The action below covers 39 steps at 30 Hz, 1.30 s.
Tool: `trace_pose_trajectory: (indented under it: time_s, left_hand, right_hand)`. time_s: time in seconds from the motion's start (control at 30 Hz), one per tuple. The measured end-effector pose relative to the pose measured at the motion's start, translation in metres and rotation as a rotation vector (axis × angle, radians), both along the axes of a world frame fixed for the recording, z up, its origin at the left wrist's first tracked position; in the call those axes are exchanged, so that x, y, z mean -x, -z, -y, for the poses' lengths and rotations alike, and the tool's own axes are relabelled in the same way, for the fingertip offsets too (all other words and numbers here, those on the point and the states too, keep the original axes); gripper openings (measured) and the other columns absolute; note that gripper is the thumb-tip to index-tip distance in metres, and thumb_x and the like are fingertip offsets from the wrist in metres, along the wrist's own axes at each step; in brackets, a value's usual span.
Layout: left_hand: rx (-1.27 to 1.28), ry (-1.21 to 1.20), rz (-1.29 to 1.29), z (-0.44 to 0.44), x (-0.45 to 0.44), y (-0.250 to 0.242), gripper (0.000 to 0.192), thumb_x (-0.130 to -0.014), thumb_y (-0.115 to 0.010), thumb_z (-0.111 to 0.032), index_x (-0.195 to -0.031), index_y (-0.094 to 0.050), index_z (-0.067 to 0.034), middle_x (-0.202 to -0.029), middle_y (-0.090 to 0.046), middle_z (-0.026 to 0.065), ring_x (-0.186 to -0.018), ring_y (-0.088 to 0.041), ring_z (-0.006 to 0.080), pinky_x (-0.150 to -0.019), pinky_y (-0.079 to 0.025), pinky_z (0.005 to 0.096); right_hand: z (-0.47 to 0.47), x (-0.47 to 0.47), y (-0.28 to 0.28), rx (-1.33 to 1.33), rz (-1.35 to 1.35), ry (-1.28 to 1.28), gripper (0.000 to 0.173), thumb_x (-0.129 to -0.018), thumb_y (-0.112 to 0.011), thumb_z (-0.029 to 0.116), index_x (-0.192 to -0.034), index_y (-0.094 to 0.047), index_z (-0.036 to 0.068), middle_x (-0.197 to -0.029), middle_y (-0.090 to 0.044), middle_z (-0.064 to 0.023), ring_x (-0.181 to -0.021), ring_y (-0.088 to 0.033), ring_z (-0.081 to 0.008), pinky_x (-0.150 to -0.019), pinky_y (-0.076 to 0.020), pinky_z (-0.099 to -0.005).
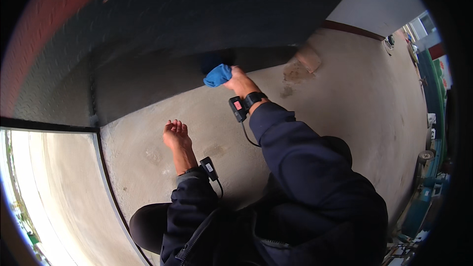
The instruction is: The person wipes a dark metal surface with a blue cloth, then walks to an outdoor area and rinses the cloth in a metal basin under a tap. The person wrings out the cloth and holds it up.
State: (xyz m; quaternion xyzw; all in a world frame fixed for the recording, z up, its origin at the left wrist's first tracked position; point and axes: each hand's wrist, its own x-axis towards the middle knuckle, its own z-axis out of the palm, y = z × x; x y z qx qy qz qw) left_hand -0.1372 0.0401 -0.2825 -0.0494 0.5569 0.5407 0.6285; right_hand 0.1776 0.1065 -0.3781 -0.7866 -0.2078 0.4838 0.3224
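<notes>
My right hand (236,77) grips a crumpled blue cloth (218,75) at the lower part of a large dark, glossy metal panel (166,70). The panel mirrors the floor and shows a dark reflection of the cloth. Its left side carries a raised tread-plate pattern. Lower and to the left, my left hand (177,133) hovers above the concrete floor (221,125), holding nothing, its fingers loosely curled. A strapped black device (238,109) sits at my right wrist, and another black device (209,168) is at my left wrist; both have cables.
A reddish brick (309,57) rests by the panel's right end, beside a brown stain. A dark strip (107,177) crosses the floor at left, with bright ground beyond it. A pale wall (373,3) stands at upper right. Equipment with a small wheel (426,156) lines the right edge.
</notes>
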Motion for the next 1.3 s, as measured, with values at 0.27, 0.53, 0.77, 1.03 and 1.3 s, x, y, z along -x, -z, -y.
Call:
trace_pose_trajectory:
  time_s: [0.27, 0.53, 0.77, 1.03, 1.3]
  left_hand:
    - [-0.030, 0.097, -0.029, 0.005, -0.027, 0.008, 0.026, -0.094, -0.054, -0.014, -0.119, -0.057, -0.005, -0.091, -0.062, 0.0056, -0.081, -0.060, 0.0188, -0.070, -0.051, 0.0329]
    - [-0.041, 0.144, -0.045, 0.009, -0.019, 0.015, 0.019, -0.094, -0.053, -0.015, -0.112, -0.059, -0.010, -0.085, -0.064, 0.0015, -0.075, -0.062, 0.0158, -0.067, -0.051, 0.0315]
    - [-0.061, 0.118, -0.037, 0.007, -0.008, 0.014, 0.025, -0.094, -0.054, -0.016, -0.117, -0.058, -0.005, -0.091, -0.062, 0.0063, -0.080, -0.060, 0.0180, -0.070, -0.052, 0.0315]
    - [-0.050, 0.082, 0.035, 0.001, 0.011, 0.015, 0.025, -0.095, -0.053, -0.018, -0.117, -0.059, -0.006, -0.091, -0.062, 0.0061, -0.080, -0.060, 0.0190, -0.070, -0.052, 0.0340]
    - [-0.064, 0.013, 0.039, -0.001, 0.061, 0.012, 0.025, -0.094, -0.053, -0.018, -0.115, -0.059, -0.006, -0.088, -0.063, 0.0061, -0.077, -0.061, 0.0193, -0.068, -0.051, 0.0340]
  right_hand:
    - [0.064, -0.194, 0.027, -0.323, -0.375, 0.838, 0.051, -0.098, -0.053, 0.044, -0.126, -0.061, 0.002, -0.120, -0.064, -0.0136, -0.110, -0.060, -0.0219, -0.096, -0.0494, -0.0339]
    - [0.073, -0.183, -0.096, -0.651, 0.116, 1.180, 0.030, -0.081, -0.064, 0.005, -0.111, -0.069, 0.005, -0.114, -0.070, -0.0153, -0.094, -0.069, -0.0293, -0.091, -0.0527, -0.0422]
    - [0.046, -0.079, -0.082, -0.900, 0.559, 0.835, 0.045, -0.073, -0.065, -0.003, -0.117, -0.059, 0.005, -0.115, -0.065, -0.0200, -0.107, -0.063, -0.0382, -0.099, -0.0473, -0.0464]
    - [0.025, 0.067, -0.133, -0.844, 0.766, 0.639, 0.047, -0.072, -0.064, -0.005, -0.117, -0.055, 0.006, -0.117, -0.058, -0.0156, -0.111, -0.050, -0.0384, -0.099, -0.0405, -0.0496]
    - [-0.001, 0.216, -0.164, -1.044, 0.742, 0.366, 0.049, -0.074, -0.066, -0.002, -0.121, -0.058, 0.009, -0.111, -0.057, -0.0135, -0.112, -0.049, -0.0362, -0.101, -0.0373, -0.0472]
